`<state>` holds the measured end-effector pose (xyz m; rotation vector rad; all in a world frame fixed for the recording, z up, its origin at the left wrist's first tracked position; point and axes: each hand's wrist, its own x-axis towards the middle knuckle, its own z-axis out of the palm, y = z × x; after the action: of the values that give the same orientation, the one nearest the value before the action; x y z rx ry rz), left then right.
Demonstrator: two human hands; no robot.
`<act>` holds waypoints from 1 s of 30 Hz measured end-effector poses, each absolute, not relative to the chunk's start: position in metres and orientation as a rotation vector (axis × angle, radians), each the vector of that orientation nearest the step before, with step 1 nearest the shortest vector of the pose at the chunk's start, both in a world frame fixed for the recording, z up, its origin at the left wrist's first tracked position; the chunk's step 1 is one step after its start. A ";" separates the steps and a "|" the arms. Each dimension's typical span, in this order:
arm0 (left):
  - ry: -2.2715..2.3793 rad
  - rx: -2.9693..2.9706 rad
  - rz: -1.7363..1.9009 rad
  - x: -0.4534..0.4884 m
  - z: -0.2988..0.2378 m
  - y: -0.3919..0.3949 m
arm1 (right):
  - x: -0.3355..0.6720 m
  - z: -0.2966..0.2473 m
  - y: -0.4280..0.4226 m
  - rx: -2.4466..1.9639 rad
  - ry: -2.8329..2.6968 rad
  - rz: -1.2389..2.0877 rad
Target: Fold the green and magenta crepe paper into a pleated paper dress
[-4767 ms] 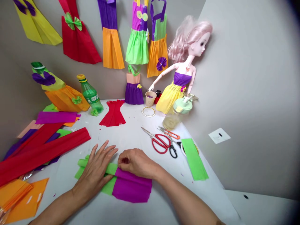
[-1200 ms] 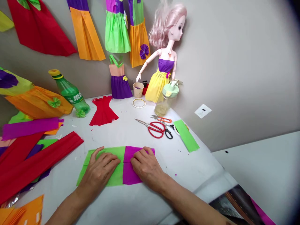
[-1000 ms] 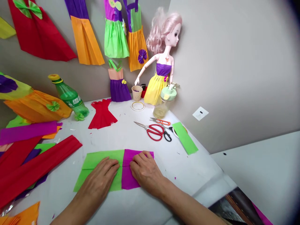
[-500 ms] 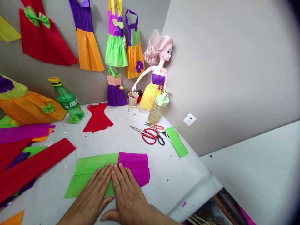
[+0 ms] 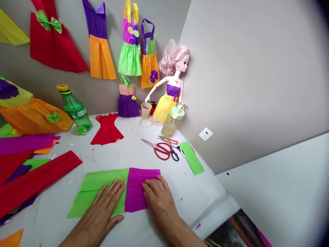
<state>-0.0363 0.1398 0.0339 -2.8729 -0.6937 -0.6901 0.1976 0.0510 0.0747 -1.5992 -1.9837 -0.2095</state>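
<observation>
A green crepe paper piece (image 5: 89, 181) and a magenta crepe paper piece (image 5: 136, 192) lie flat on the table, meeting along one straight line. My left hand (image 5: 106, 202) rests flat on the green piece near that line, fingers stretched out and thumb apart. On the right part of the magenta piece lies my right hand (image 5: 160, 200), its fingers close together and slightly bent. It covers the paper's right edge, and its thumb is hidden.
Red-handled scissors (image 5: 163, 151), a green strip (image 5: 192, 158) and a lidded jar (image 5: 171, 125) lie ahead on the right. A doll (image 5: 173, 91) stands behind. Left are a green bottle (image 5: 75, 108), a red paper dress (image 5: 107, 129) and stacked paper strips (image 5: 41, 183).
My right hand has moved right from the seam beside my left hand to the magenta paper's right side, its fingers now more bent. The left hand stays on the green paper.
</observation>
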 end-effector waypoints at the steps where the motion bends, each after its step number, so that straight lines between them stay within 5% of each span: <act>1: -0.709 -2.884 -0.693 -0.036 0.032 0.139 | 0.204 0.077 0.054 -1.611 -1.972 -0.225; 30: -0.724 -2.961 -0.577 -0.036 0.022 0.133 | 0.172 0.094 0.064 -1.624 -2.233 -0.145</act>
<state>-0.0364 0.1335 0.0220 -2.9610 -0.7241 -0.5767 0.1719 0.0636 0.0944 -1.6238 -2.2330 -0.1454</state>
